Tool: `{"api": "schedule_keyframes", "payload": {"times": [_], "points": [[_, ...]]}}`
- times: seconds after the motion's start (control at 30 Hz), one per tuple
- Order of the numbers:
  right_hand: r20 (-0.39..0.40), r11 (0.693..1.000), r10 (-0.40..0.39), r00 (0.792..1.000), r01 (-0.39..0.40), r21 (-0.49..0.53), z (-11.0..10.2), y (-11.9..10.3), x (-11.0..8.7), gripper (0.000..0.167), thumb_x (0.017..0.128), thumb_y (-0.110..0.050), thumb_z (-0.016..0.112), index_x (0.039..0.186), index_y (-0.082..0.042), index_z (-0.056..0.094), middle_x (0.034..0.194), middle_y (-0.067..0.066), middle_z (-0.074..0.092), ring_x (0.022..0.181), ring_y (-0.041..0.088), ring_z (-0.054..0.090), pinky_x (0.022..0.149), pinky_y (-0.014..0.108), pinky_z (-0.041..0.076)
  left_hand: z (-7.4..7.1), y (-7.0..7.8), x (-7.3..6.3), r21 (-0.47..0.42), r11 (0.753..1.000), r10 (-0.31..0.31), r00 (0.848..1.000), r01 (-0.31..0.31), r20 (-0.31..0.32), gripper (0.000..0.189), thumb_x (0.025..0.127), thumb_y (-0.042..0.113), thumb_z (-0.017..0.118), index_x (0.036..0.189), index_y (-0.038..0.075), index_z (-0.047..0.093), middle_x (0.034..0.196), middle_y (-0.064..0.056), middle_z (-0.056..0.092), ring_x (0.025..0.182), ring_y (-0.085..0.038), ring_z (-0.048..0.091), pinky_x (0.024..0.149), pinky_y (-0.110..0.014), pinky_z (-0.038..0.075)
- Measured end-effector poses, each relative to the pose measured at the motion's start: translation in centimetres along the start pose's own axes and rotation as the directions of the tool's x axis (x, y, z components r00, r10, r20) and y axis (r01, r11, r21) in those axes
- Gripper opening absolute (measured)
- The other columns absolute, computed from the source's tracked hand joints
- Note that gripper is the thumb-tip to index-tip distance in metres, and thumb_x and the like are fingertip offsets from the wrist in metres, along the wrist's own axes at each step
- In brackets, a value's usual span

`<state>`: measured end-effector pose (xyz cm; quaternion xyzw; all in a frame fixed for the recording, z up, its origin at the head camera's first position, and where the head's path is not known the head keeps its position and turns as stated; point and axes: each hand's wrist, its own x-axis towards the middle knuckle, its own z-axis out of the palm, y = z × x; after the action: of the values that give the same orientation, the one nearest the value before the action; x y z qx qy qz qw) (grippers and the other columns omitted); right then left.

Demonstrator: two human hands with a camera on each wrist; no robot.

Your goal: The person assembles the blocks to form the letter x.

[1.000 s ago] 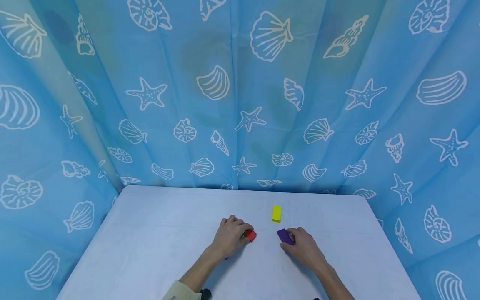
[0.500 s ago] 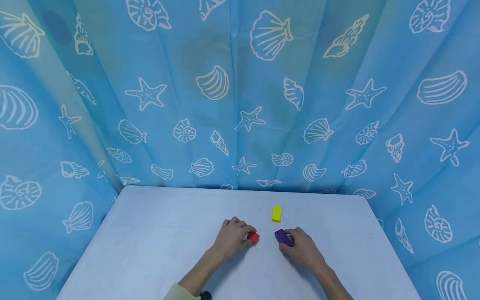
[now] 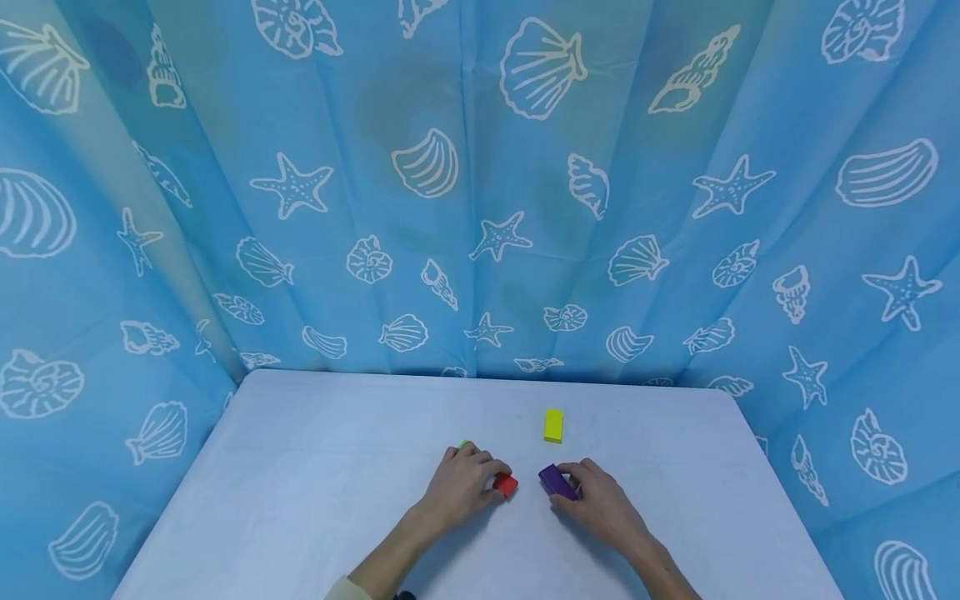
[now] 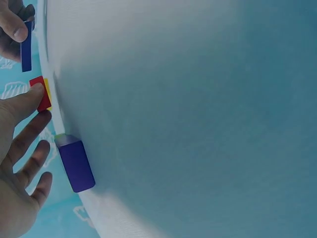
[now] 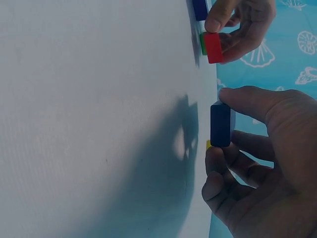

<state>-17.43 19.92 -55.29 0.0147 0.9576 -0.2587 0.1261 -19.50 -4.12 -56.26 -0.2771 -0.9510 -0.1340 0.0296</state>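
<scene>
1. Two small blocks, solid-coloured and straight-edged, of a material that is not clear, face each other across a narrow gap: a red rectangular block (image 3: 506,486) on the left and a dark purple oblong block (image 3: 558,482) on the right.
2. That gap is the key relation. The purple block's long axis slants, its far end leaning left, toward the red one; the two appear apart, not touching.
3. The left hand (image 3: 461,486) pinches the red block between thumb and index finger, its other fingers spread loosely in the left wrist view. Of the two hands, it is the nearer to this block.
4. The right hand (image 3: 596,504) grips the purple block between thumb and fingers, coming from the block's right. Whether this block clears the white tabletop (image 3: 300,483) is hard to tell.
5. Beyond the gap lies a bright yellow rectangular block (image 3: 553,426), long axis pointing away from the person, nearer the right hand and touched by neither.
6. Just past the left knuckles shows a sliver of a green block (image 3: 464,442), mostly hidden.
7. Near the left hand, a second dark blue-purple oblong block (image 4: 77,166) rests on the tabletop, showing clearly in the left wrist view.
8. Farther out hangs a blue curtain with white seashell prints (image 3: 337,275).
</scene>
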Motion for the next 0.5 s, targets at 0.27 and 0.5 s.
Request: {"api": "schedule_keyframes", "payload": {"times": [0.27,0.5], "points": [[0.039,0.998,-0.064,0.997,0.063,0.017,0.1,-0.6,-1.0,0.056,0.083,-0.035,0.082,0.131,-0.014,0.064,0.099,-0.002,0.058,0.088,0.015,0.054,0.080,0.036,0.052,-0.2,-0.2,-0.9,-0.008,1.000,0.000,1.000,0.000,0.012,0.034,0.084,0.041,0.081,0.116,0.033,0.073,0.111,0.011,0.071,0.097,-0.010,0.051,0.085,-0.036,0.043],[0.095,0.994,-0.110,0.989,0.108,0.022,0.6,-1.1,-1.8,0.054,0.082,-0.035,0.083,0.129,-0.015,0.065,0.099,-0.003,0.058,0.087,0.015,0.054,0.080,0.037,0.054,-0.4,-0.2,-1.5,-0.009,1.000,0.011,0.999,-0.010,0.048,0.035,0.083,0.043,0.081,0.116,0.034,0.073,0.113,0.011,0.071,0.099,-0.011,0.053,0.085,-0.037,0.043]]}}
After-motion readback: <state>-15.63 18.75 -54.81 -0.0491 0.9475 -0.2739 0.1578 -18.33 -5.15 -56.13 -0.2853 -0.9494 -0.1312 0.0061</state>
